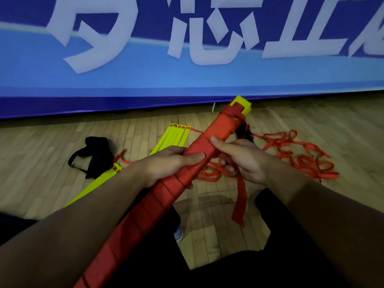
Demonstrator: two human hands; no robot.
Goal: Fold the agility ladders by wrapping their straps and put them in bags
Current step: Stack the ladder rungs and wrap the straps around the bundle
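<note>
Bundle: wrapped ladder rungs (166, 196), slanted across lap for bracing.
Left hand (168, 163): clamps wraps, prevents unwinding.
Right hand (239, 156): pinches loose strap tail (239, 200) below grip.

Both forearms reach in from the bottom corners and meet near the middle. The left hand (166, 163) lies palm down, wrist nearly straight, fingers stretched to the right and curled over the wrapped bundle (187, 173), thumb tucked beneath and hidden. The right hand (243, 161) sits just beside it, thumb pressed flat on top and pointing left, fingers curled underneath, pinching the loose strap (239, 196). The two hands are close, thumb tip almost meeting the left fingertips.
</note>
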